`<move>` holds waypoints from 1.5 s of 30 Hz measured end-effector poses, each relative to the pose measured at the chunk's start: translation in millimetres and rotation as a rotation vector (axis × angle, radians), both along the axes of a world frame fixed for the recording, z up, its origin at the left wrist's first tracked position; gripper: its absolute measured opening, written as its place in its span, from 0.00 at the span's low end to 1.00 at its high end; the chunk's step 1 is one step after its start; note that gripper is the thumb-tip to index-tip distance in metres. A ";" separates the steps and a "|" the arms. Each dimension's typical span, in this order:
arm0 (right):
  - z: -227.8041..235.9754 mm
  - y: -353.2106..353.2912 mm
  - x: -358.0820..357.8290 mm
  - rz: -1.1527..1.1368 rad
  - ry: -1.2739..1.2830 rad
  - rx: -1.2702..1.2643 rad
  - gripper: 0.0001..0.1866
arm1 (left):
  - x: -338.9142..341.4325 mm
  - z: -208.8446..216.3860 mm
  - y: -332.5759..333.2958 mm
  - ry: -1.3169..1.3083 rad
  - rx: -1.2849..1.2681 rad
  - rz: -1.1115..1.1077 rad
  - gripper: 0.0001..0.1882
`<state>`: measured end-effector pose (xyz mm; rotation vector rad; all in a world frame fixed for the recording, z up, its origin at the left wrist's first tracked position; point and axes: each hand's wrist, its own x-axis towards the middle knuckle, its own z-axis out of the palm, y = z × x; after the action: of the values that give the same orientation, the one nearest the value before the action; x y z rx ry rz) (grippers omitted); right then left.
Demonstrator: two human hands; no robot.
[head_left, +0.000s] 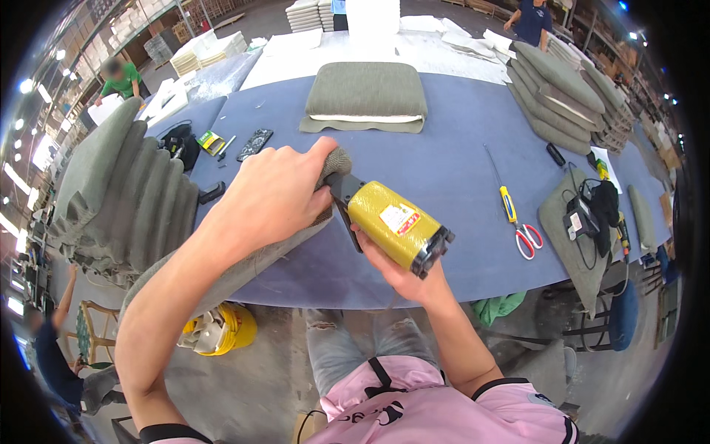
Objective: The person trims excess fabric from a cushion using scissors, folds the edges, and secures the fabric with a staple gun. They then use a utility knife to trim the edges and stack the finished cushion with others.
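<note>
My left hand [274, 185] is closed round the edge of a grey upholstered piece [277, 251], which slants down beneath my left forearm to the table's near edge. Gripped from below in my right hand [403, 277] is a staple gun [388, 218] with a yellow body and a black end cap. Its dark nose meets the grey fabric [336, 164] beside my left thumb. The right fingers are partly hidden behind the tool. Beyond both hands, a grey cushion [366, 89] lies on the blue table [444, 155], white filling showing along its front.
Stacks of grey cushions stand at left [122, 200] and right [555, 96]. Red-handled scissors [528, 240] and a yellow-handled screwdriver [507, 203] lie to the right. A phone [255, 144] lies left. Below the table stands a yellow bucket [240, 325]. Other people work around the edges.
</note>
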<state>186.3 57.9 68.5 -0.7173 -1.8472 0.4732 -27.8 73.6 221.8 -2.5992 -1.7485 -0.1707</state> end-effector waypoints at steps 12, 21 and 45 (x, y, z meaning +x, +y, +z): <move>17.7 -21.3 100.7 0.070 0.010 -0.291 0.20 | 11.3 5.3 41.0 -0.061 -0.449 -0.199 0.36; -129.9 -7.7 247.5 -0.803 -0.619 -0.395 0.32 | 18.9 -15.8 35.2 -0.666 -0.396 -0.130 0.16; -117.6 -125.8 59.2 0.114 0.313 -0.613 0.06 | 6.1 -267.6 -166.2 -0.642 0.719 0.468 0.13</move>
<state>245.5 -67.9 -49.0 -0.8808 -1.4498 1.1873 -21.6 -92.6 -45.8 -1.6607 -1.8792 -1.4276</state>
